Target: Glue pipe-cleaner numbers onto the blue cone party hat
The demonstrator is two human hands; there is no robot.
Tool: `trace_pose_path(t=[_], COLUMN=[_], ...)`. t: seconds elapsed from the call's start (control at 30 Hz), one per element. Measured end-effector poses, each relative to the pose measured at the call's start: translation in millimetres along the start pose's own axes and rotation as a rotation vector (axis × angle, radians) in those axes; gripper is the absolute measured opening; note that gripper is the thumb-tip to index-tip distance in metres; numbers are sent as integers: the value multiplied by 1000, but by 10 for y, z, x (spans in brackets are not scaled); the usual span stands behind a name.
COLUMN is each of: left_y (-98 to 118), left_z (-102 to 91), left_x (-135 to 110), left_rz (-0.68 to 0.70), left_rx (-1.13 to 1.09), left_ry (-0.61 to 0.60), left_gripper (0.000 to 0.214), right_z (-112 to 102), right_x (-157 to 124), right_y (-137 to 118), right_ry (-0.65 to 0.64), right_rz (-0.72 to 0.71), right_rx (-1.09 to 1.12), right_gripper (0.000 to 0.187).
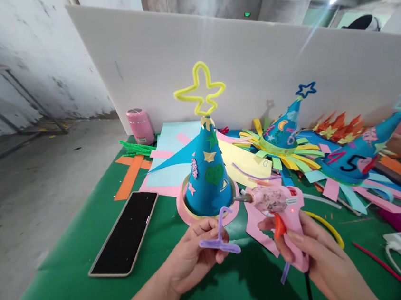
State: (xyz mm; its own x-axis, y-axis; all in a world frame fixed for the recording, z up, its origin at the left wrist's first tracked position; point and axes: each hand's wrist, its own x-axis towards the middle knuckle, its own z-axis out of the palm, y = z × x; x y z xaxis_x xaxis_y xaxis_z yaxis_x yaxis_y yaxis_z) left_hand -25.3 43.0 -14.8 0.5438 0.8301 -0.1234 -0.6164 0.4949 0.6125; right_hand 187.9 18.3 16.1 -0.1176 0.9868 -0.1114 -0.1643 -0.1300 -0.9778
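Between the thumb and fingers of our left hand (195,249) we pinch a purple pipe cleaner (219,244), bent into a crossbar with a hooked stem; gripping near the join seems meant to keep that stem upright and both bar ends free. Our right hand (314,243) has its fingers curled around the handle of a pink hot glue gun (296,212), the forefinger near its orange-red trigger (280,226), probably so we can squeeze without regripping. The nozzle (242,198) points leftward; from this angle we cannot tell whether it touches the blue cone hat (195,197) just behind. That hat stands upright on the green desk (159,270), its wide brim likely steadying it, while a phone (125,235) lies flat to the left.
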Motion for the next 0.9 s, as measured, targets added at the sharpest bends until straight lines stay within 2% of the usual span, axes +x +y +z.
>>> trace_pose_path(t=[0.23,0.47,0.57,0.7,0.83,0.9], left_y=[-21,-1,-7,-23,-29,-27], left_z=[-67,-46,-44,-47,-34,-25], left_x=[-32,-52,-53,-53,-57,-57], left_rz=[-7,-11,-17,2,8,6], left_rx=[19,11,-1,4,17,30], left_ry=[43,67,76,78,59,64], left_gripper=[13,11,11,14,14,14], right_z=[29,33,25,3,-30,-6], right_x=[-74,-102,-142,-195,-230,-249], right_y=[66,111,110,94,59,34], right_ry=[-48,-67,-42,64,59,109], right_rz=[13,30,48,31,-8,-26], right_rx=[-108,-213,-296,-350,-450,-487], right_gripper=[14,11,15,11,15,16])
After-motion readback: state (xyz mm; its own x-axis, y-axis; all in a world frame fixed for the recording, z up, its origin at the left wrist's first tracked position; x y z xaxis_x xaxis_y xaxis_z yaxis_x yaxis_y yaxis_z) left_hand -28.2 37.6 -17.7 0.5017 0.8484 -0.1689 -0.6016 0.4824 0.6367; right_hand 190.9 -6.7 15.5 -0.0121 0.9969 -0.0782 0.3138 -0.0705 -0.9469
